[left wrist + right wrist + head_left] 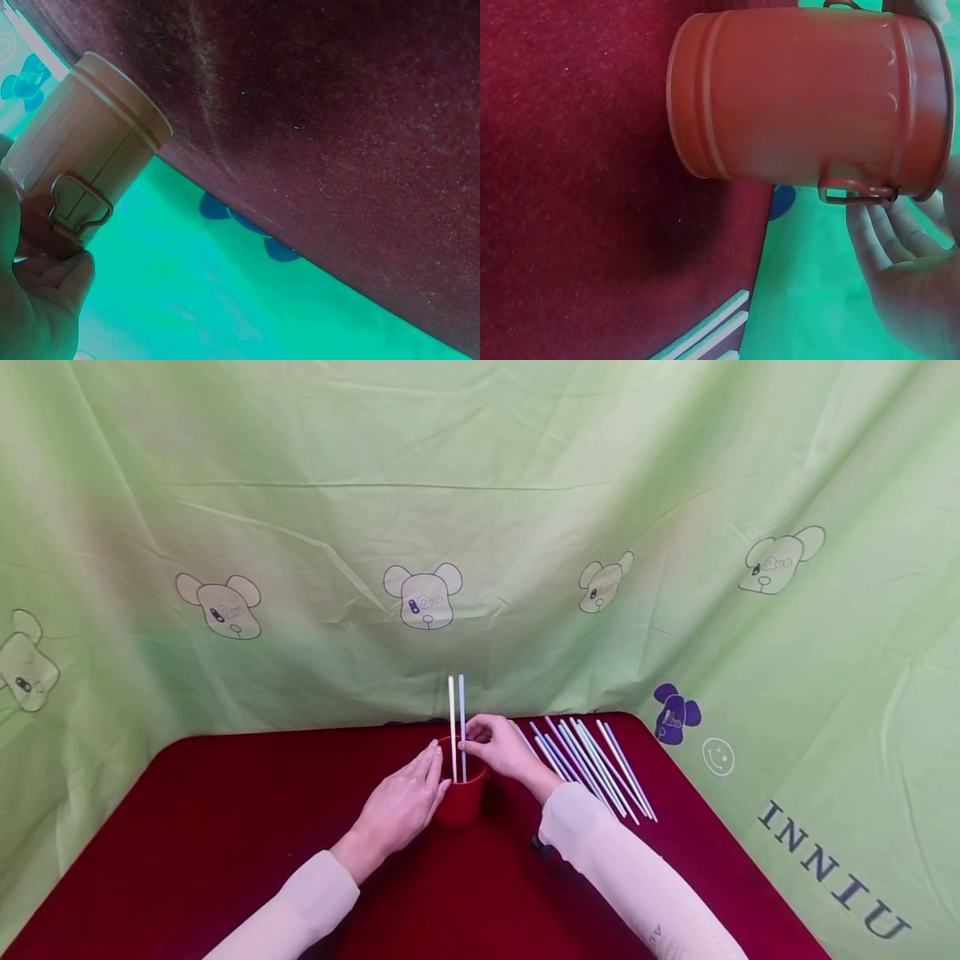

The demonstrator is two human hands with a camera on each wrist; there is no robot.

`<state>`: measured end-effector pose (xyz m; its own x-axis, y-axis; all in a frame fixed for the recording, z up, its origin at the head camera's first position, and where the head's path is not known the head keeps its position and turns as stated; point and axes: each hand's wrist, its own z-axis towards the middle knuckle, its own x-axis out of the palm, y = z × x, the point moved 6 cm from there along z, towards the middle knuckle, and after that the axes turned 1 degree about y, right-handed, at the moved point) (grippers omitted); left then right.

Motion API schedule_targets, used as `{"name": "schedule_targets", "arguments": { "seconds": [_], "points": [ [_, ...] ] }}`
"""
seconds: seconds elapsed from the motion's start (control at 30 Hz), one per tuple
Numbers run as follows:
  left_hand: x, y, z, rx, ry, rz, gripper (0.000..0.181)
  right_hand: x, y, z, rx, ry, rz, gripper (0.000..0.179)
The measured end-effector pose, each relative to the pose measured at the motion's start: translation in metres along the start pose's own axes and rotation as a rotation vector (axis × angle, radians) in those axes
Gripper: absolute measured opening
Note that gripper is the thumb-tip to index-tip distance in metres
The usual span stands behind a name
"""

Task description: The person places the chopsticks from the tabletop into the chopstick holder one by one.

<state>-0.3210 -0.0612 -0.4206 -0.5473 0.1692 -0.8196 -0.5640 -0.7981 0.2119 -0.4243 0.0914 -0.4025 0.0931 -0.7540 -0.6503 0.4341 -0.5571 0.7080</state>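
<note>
A small red bucket (459, 802) with wire side handles stands upright on the table; it also fills much of the right wrist view. Two chopsticks rise from it: a pale yellow chopstick (452, 718) and, just to its right, a light blue chopstick (462, 714). My left hand (401, 797) holds the bucket's left side near the rim, fingers behind and thumb in front. At the right of the rim, my right hand (501, 747) pinches the blue chopstick between thumb and fingers. Its fingertips are partly hidden in the head view.
To the right lies a spread of several pastel chopsticks (592, 768), partly behind the right forearm. The table has a dark red cloth (247, 827). A green curtain with printed bear heads (322, 527) hangs right behind and beside it.
</note>
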Motion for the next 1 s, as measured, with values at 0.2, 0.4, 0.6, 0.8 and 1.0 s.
{"name": "schedule_targets", "arguments": {
  "seconds": [0.2, 0.4, 0.6, 0.8, 1.0],
  "points": [
    [0.001, 0.0, -0.001, 0.003, 0.0, 0.0, 0.053, -0.008, -0.003, -0.003, -0.023, 0.018, 0.016, 0.019],
    [0.001, 0.002, 0.0, 0.007, -0.006, 0.001, 0.053, -0.033, -0.009, -0.007, -0.02, 0.008, -0.046, 0.02],
    [0.001, 0.003, -0.001, 0.013, -0.009, 0.002, 0.053, -0.063, -0.022, -0.013, 0.003, -0.01, -0.12, 0.02],
    [0.001, 0.004, 0.0, 0.019, -0.006, -0.004, 0.052, -0.09, -0.045, -0.019, 0.027, -0.019, -0.195, 0.019],
    [0.001, 0.004, -0.001, 0.019, -0.01, -0.004, 0.052, -0.112, -0.069, -0.027, -0.006, -0.048, -0.311, 0.015]
  ]
}}
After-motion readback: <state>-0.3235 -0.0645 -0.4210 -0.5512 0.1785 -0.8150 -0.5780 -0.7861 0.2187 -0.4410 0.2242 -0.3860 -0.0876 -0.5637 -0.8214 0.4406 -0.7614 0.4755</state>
